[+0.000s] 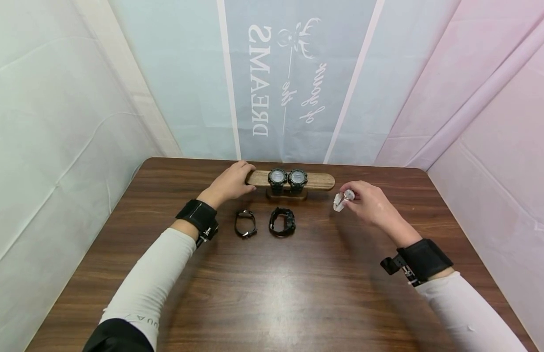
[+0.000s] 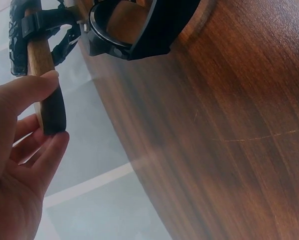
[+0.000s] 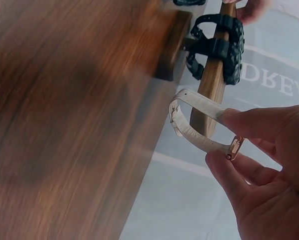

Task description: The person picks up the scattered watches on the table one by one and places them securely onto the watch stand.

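My left hand (image 1: 229, 183) grips the left end of a wooden watch stand's bar (image 1: 320, 181); in the left wrist view the thumb lies on one side of the bar end (image 2: 53, 110) and fingers on the other. Two chunky black watches (image 1: 277, 177) sit side by side around the middle of the bar. Off the bar's right end, my right hand (image 1: 370, 203) pinches a small wristwatch with a white strap (image 3: 202, 106) between thumb and fingers. Its strap is buckled into a loop, and the bar's end shows behind it in the right wrist view.
In front of the stand, a thin black watch (image 1: 236, 226) and a bulky black watch (image 1: 290, 223) rest on the brown wooden table (image 1: 236, 303). The stand's base (image 1: 287, 195) is near the table's back edge. Hanging cloth (image 1: 188, 88) encloses the back and sides.
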Action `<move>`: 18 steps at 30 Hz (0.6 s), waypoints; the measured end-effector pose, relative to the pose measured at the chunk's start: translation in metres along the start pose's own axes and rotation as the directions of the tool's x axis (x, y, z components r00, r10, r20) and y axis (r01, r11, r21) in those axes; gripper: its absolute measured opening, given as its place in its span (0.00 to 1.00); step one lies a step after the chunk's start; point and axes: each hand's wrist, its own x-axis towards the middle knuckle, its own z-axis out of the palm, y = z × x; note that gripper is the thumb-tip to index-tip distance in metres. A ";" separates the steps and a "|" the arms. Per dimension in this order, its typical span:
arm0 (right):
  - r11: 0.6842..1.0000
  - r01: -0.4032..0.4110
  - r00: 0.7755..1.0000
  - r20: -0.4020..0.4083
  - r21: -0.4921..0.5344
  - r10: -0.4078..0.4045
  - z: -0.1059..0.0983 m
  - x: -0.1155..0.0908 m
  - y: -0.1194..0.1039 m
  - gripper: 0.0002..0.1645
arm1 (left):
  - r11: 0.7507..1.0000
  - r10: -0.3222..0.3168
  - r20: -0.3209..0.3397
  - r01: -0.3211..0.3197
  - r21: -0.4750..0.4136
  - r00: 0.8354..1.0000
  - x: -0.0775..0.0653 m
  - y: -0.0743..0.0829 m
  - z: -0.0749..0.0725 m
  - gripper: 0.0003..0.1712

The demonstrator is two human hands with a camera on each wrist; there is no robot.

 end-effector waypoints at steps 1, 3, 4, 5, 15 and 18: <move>1.000 0.001 1.000 -0.002 -0.001 -0.001 0.000 0.001 0.001 0.16 | 1.000 -0.002 0.002 0.002 0.001 1.000 0.000 0.000 0.000 0.32; 1.000 -0.001 1.000 -0.010 0.003 0.001 -0.001 0.003 0.004 0.16 | 1.000 -0.004 0.001 0.004 0.001 1.000 0.000 0.001 0.000 0.32; 1.000 0.001 1.000 -0.014 0.003 0.000 -0.001 0.004 0.005 0.16 | 1.000 -0.006 0.003 0.006 0.002 1.000 0.000 0.001 0.000 0.32; 1.000 -0.001 1.000 -0.017 0.006 0.001 -0.001 0.005 0.006 0.16 | 1.000 -0.007 0.004 0.007 0.002 1.000 0.000 0.001 0.000 0.32; 1.000 0.014 1.000 -0.006 -0.017 -0.014 0.001 0.016 0.013 0.17 | 1.000 -0.011 0.010 0.011 -0.005 1.000 0.001 0.002 -0.001 0.32; 1.000 0.021 1.000 -0.008 -0.022 -0.021 0.002 0.019 0.013 0.16 | 1.000 -0.012 0.009 0.013 -0.007 1.000 0.001 0.001 0.000 0.32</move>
